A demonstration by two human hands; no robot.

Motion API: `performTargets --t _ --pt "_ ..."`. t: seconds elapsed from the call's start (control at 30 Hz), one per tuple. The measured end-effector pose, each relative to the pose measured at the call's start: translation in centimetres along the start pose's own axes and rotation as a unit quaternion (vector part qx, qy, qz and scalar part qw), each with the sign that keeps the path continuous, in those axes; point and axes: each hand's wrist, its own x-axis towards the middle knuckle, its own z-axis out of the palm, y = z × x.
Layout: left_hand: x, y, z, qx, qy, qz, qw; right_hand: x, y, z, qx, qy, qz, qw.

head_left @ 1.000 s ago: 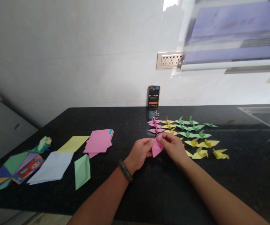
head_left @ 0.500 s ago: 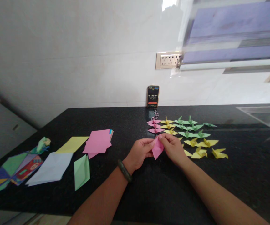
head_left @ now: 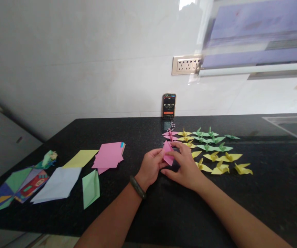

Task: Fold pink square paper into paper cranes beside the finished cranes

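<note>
A small folded piece of pink origami paper [head_left: 168,151] stands in my left hand [head_left: 150,168], pinched at its left edge between thumb and fingers. My right hand [head_left: 186,167] is open at the paper's right side. One of its fingertips lies on the paper's face, while the thumb is spread away below. Just behind the hands, pink paper cranes [head_left: 170,134] sit on the black counter [head_left: 148,220], one partly hidden by the folded paper. Yellow paper cranes [head_left: 220,167] and green paper cranes [head_left: 207,147] stand in rows to the right.
To the left lie a pink paper stack [head_left: 108,155], a yellow sheet [head_left: 80,158], white paper [head_left: 57,184], a folded green paper [head_left: 91,189] and a colourful packet [head_left: 32,186]. A phone [head_left: 169,106] showing a timer leans on the wall behind a beaded string [head_left: 172,125].
My right hand has loosened its pinch on the pink paper and spread its thumb downward. The paper has shifted slightly left and up, staying in my left hand.
</note>
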Motion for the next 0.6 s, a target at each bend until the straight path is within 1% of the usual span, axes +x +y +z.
performTargets --t 0.07,0.17,0.37,0.6 --pt "0.02 -0.03 -0.03 -0.004 0.001 -0.005 1.0 0.08 0.07 0.23 -0.03 -0.004 -0.02 0.999" --pt "-0.01 -0.11 -0.11 -0.001 0.006 -0.009 1.0 0.21 0.35 0.55 -0.051 0.011 -0.042 0.998" --pt "0.0 -0.24 -0.15 -0.008 0.0 -0.001 1.0 0.27 0.5 0.49 -0.049 0.025 -0.069 0.996" --pt "0.09 -0.24 -0.04 -0.006 0.035 0.006 0.999 0.09 0.37 0.41 -0.057 0.023 -0.102 0.993"
